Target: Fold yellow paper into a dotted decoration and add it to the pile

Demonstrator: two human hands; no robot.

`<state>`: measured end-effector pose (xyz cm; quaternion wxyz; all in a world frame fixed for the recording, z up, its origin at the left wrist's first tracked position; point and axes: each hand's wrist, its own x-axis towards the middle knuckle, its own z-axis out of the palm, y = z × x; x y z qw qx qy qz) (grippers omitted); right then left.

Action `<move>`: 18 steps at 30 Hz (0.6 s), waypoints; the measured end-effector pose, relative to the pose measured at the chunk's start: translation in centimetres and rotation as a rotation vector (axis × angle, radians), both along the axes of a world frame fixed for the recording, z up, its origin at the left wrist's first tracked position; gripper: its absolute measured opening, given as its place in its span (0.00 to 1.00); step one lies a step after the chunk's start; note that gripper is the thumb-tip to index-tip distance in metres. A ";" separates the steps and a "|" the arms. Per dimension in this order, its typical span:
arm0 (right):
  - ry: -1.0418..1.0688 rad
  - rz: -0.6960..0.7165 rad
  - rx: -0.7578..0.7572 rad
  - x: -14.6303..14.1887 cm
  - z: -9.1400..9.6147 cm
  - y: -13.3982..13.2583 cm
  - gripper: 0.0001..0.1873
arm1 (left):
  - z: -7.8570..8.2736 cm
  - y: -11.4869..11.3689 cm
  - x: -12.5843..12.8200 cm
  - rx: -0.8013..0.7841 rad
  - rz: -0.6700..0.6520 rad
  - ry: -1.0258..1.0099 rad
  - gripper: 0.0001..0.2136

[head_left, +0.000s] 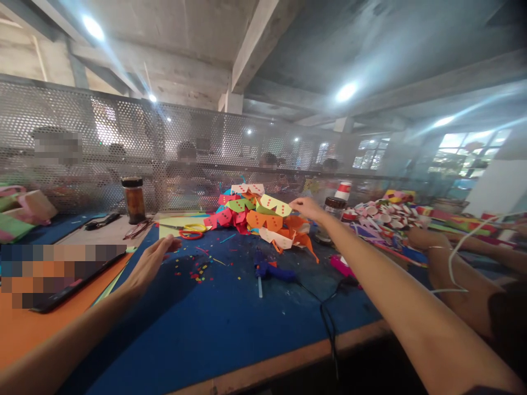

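Observation:
My right hand (308, 209) reaches to a heap of bright folded paper cutouts with dots at the back of the blue tabletop. Its fingertips are closed at the edge of a pale yellow paper cutout (275, 205) with red dots. An orange cutout (265, 220) and a cream one (276, 238) lie just beneath. My left hand (157, 257) hovers over the left part of the table, its fingers loosely extended and holding nothing. Close to it lie orange- and yellow-handled scissors (191, 231) on yellow paper sheets.
A blue glue gun (274, 271) with a trailing black cord (325, 307) lies mid-table among paper scraps (200, 270). A dark-lidded jar (135, 200) stands back left, a tablet-like device (78, 280) left. A co-worker's arm (447, 266) works at right beside piled paper pieces (387, 214).

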<state>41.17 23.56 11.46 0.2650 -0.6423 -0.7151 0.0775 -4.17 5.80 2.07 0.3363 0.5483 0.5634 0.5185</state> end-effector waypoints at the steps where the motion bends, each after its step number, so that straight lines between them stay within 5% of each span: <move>1: -0.004 0.008 0.002 -0.1 0.0 -0.1 0.17 | 0.1 -0.1 0.0 0.000 0.001 0.004 0.26; 10: -0.011 0.017 0.098 -1.0 -0.1 -0.8 0.17 | 0.1 -0.2 0.1 0.027 -0.002 0.034 0.25; 18: 0.107 -0.005 0.551 -5.5 3.0 -3.8 0.10 | -0.2 0.0 -0.2 0.118 0.004 0.184 0.28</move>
